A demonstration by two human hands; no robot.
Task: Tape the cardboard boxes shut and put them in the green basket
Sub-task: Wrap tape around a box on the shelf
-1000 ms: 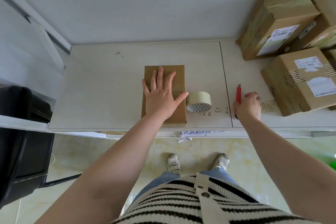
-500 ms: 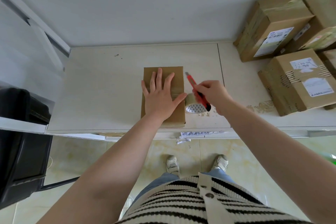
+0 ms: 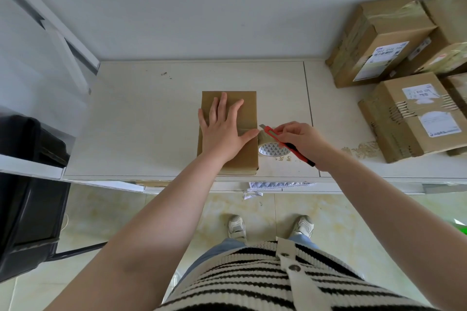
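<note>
My left hand presses flat on the stiff, light-looking cardboard box at the bench's front edge; my right hand grips the red utility knife beside the tape roll.

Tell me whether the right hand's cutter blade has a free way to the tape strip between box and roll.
Probably yes. The right hand holds the red cutter with its blade by the strip; the left hand lies flat on the box, thumb close by, the tape roll beneath.
</note>
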